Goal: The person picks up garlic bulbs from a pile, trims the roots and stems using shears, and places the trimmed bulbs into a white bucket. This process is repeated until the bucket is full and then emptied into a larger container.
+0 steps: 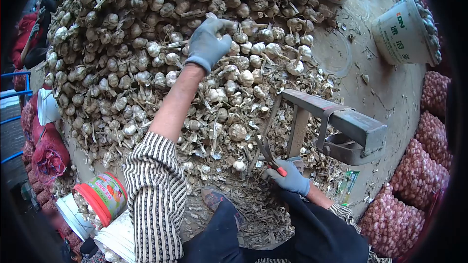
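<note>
A big heap of garlic bulbs (131,63) with dry stalks fills the ground ahead of me. My left hand (208,43), in a grey glove, reaches far into the heap and closes over bulbs near its upper middle. My right hand (290,177), also gloved, stays low near my knee and grips red-handled shears (269,154), blades pointing up and left. Just beyond them a grey metal frame (336,122) stands on the floor. Cut stalks and loose skins (229,175) lie between the heap and my legs.
White buckets (403,33) stand at upper right, one lying on its side. Pink mesh sacks of garlic (419,165) line the right edge. At lower left stand a red-lidded tub (101,199) and white buckets holding bulbs. A person in red (30,39) sits at far left.
</note>
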`<state>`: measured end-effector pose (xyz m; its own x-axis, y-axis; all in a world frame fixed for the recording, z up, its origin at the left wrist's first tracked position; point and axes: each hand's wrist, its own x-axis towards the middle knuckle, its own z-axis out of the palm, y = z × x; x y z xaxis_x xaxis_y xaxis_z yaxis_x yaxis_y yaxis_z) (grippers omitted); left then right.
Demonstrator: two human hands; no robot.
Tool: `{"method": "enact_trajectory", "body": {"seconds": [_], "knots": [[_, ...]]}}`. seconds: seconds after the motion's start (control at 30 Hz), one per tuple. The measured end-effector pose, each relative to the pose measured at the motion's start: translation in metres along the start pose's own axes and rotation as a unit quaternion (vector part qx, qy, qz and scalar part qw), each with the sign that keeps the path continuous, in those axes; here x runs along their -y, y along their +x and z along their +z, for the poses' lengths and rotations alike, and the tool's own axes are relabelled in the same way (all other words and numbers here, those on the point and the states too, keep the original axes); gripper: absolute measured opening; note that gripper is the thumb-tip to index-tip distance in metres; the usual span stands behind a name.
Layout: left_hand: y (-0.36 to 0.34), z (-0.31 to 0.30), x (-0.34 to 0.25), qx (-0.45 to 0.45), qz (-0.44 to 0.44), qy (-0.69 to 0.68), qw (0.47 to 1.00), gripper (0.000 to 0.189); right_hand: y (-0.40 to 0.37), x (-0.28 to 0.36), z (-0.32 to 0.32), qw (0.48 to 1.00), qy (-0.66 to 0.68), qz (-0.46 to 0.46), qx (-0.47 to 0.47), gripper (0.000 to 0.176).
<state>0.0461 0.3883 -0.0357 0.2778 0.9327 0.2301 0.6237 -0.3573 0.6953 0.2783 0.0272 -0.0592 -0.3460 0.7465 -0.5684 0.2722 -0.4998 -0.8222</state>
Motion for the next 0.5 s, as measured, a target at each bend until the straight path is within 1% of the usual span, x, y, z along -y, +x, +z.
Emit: {"method": "enact_trajectory", "body": {"seconds": [0.07, 0.13, 0.17, 0.2, 0.27, 0.3, 0.33, 0.37, 0.4, 0.43, 0.47, 0.5], "knots": [[0.030, 0.038, -0.014, 0.068, 0.002, 0.092, 0.993, 0.030, 0.001, 0.009, 0.000, 0.999, -0.032, -0.011, -0.006, 0.022], [0.052, 0.075, -0.022, 0.108, 0.013, 0.226, 0.968, 0.038, 0.002, 0.008, 0.001, 0.999, -0.038, -0.004, -0.005, 0.022], [0.062, 0.092, -0.020, 0.145, -0.019, 0.278, 0.949, 0.041, 0.002, 0.006, 0.002, 1.000, -0.015, 0.000, -0.010, 0.023], [0.065, 0.105, -0.015, 0.151, -0.050, 0.303, 0.940, 0.036, 0.002, 0.005, 0.002, 1.000, 0.006, 0.005, -0.013, 0.023], [0.061, 0.114, -0.002, 0.172, -0.039, 0.332, 0.927, 0.032, 0.001, 0.009, -0.003, 1.000, 0.007, 0.012, -0.002, 0.023], [0.054, 0.113, 0.003, 0.144, -0.018, 0.313, 0.939, 0.027, 0.002, 0.011, -0.002, 0.998, 0.053, 0.027, 0.001, 0.023], [0.048, 0.110, 0.002, 0.139, -0.003, 0.330, 0.934, 0.026, 0.003, 0.013, 0.000, 0.994, 0.102, 0.040, 0.003, 0.022], [0.042, 0.103, 0.004, 0.123, -0.004, 0.293, 0.948, 0.023, 0.002, 0.008, 0.000, 0.988, 0.137, 0.068, 0.009, 0.022], [0.035, 0.095, 0.008, 0.108, -0.005, 0.254, 0.961, 0.020, 0.002, 0.006, -0.001, 0.988, 0.141, 0.065, 0.007, 0.022], [0.023, 0.093, 0.022, 0.070, -0.065, 0.013, 0.995, 0.018, 0.001, 0.005, -0.002, 0.986, 0.153, 0.068, 0.008, 0.022], [0.011, 0.092, 0.038, 0.029, -0.123, -0.229, 0.965, 0.018, 0.000, 0.004, -0.003, 0.984, 0.165, 0.070, 0.009, 0.022], [-0.006, 0.080, 0.036, -0.002, -0.196, -0.392, 0.899, 0.021, -0.003, 0.008, -0.003, 0.986, 0.157, 0.063, -0.006, 0.020]]}}
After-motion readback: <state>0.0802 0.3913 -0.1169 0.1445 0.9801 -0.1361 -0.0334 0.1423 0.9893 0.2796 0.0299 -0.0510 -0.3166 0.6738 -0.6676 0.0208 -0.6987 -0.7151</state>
